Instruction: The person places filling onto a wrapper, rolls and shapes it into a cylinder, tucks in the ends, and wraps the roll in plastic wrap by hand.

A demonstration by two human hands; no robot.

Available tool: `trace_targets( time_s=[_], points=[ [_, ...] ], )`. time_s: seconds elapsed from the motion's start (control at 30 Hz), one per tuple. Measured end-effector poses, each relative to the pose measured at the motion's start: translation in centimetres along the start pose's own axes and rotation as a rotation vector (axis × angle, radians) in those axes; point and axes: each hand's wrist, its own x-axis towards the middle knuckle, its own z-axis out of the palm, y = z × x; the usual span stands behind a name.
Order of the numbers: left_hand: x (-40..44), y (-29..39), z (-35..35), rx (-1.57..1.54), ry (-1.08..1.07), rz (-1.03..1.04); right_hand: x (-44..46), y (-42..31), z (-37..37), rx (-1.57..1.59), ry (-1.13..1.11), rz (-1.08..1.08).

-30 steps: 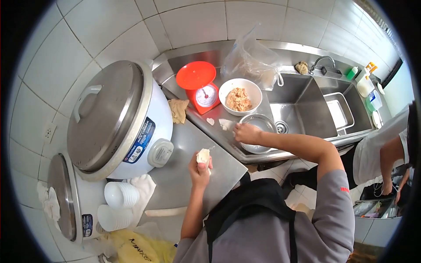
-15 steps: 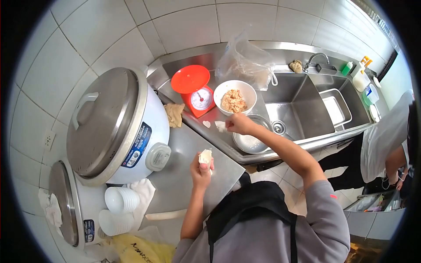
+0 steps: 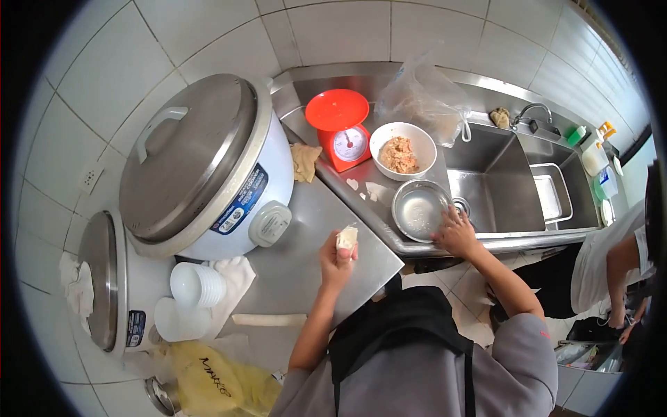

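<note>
My left hand (image 3: pixel 336 260) is closed around a small bundle of whitish dough wrappers (image 3: pixel 347 238), thumb laid across it, above the steel table. My right hand (image 3: pixel 456 233) has its fingers apart at the near right rim of a round metal bowl (image 3: pixel 401 221); whether they touch it I cannot tell. Something whitish covers part of the bowl's bottom. Behind it stands a white bowl (image 3: pixel 381 147) with a minced pinkish filling (image 3: pixel 401 156). Pale flat scraps (image 3: pixel 376 190) lie on the counter left of the metal bowl.
A red scale (image 3: pixel 338 108) and a clear plastic bag (image 3: pixel 420 104) stand at the back. Sinks (image 3: pixel 486 167) are on the right. Left are large rice cookers (image 3: pixel 208 167), stacked white cups (image 3: pixel 196 285), a pale stick (image 3: pixel 269 320) and a yellow bag (image 3: pixel 219 382). Another person (image 3: pixel 611 271) stands at far right.
My right hand has moved right, from the pale scraps to the metal bowl's right rim, and its fingers have opened. My left hand still holds the wrappers. The view has shifted.
</note>
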Motion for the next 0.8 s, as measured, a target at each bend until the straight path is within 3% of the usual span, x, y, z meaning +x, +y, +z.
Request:
trace_targets(
  time_s=[0.07,0.13,0.17,0.23,0.33,0.4,0.47,0.53,0.6,0.73,0.8],
  points=[
    [0.3,-0.4,0.1,-0.005,-0.069,0.037,-0.2,-0.2,-1.1,0.030,-0.065,-0.002],
    [0.4,0.1,0.8,-0.049,-0.068,0.013,-0.2,0.1,-0.3,0.018,0.164,-0.040],
    [0.4,0.2,0.9,-0.037,-0.102,0.016,-0.2,0.2,0.1,0.016,0.165,-0.035],
    [0.6,0.3,1.0,-0.027,-0.134,0.036,0.6,-0.2,-0.6,-0.014,-0.013,0.008],
    [0.5,0.2,1.8,0.023,-0.125,0.055,0.5,-1.3,-3.5,0.028,0.323,-0.025],
    [0.6,0.5,1.9,0.007,-0.101,0.022,-0.5,-4.1,-9.3,0.294,0.540,-0.110],
    [0.6,0.1,2.0,0.012,-0.109,0.031,-1.6,-7.2,-14.4,0.546,0.661,-0.319],
    [0.5,0.5,2.0,0.084,-0.097,0.052,-2.5,-9.9,-16.9,0.584,0.757,-0.512],
    [0.4,1.5,2.2,0.122,-0.078,-0.011,-3.2,-12.0,-18.2,0.546,0.720,-0.586],
    [0.3,2.2,2.1,0.121,-0.052,0.075,-3.3,-13.5,-17.3,0.485,0.595,-0.635],
    [0.1,2.0,1.5,0.241,-0.038,0.171,-3.4,-13.2,-17.1,0.726,0.504,-0.627]
  ],
)
